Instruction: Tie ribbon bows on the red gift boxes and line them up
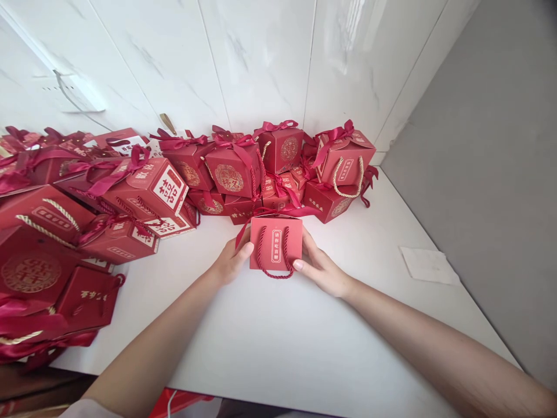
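Note:
A small red gift box [275,242] with a dark red rope handle and a gold label stands on the white table [270,337], near its middle. My left hand [231,261] grips the box's left side, thumb on its front. My right hand [317,266] grips the right side, thumb at the lower front corner. A red ribbon trails from the box's top to the left.
Several finished red gift boxes with ribbons are heaped along the back wall [278,168] and piled at the left [87,220]. A white paper slip [429,265] lies near the table's right edge. A grey floor drops away on the right.

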Demonstrator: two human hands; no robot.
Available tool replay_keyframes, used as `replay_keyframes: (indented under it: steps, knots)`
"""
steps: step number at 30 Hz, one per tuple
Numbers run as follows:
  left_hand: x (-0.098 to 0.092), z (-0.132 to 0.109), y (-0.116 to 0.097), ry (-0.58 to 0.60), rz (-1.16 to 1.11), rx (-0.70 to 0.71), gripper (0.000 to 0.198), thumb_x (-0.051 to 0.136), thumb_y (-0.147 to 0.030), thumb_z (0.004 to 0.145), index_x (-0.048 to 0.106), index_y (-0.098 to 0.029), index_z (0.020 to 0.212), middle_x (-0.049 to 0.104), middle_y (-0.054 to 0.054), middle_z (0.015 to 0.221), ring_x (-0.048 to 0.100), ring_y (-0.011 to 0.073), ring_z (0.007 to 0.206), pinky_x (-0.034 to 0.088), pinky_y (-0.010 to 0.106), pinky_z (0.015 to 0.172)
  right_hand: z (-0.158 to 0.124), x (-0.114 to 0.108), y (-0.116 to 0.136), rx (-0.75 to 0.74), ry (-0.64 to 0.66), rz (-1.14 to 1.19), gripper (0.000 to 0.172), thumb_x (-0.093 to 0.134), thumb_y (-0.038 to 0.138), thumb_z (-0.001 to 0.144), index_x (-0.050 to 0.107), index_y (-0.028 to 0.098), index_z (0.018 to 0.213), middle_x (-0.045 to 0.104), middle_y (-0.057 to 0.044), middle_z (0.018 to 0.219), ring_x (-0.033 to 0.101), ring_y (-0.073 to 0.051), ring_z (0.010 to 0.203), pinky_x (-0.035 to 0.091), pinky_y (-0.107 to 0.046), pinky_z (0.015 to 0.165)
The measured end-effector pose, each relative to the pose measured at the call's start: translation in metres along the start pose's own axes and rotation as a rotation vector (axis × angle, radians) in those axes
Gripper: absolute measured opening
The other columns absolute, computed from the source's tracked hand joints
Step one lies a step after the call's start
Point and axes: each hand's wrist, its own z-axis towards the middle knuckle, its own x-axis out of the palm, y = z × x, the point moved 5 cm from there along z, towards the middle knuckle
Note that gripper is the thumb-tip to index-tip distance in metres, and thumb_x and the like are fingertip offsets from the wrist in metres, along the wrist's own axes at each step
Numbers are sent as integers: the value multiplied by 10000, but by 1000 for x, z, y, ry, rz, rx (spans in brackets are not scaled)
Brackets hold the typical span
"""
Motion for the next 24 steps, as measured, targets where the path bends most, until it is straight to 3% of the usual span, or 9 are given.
replay_keyframes:
  steps: [24]
  knots:
    - [1, 0, -2, 15, -98, 35, 659, 441, -616, 922, 483, -199, 1430, 553, 94, 1430, 478, 335, 1347, 424, 395, 1098, -1, -1, 0, 2, 21, 23, 877, 563, 550, 927, 32, 306, 1582, 345, -103, 1560, 459, -274, 1343, 318, -503, 1163]
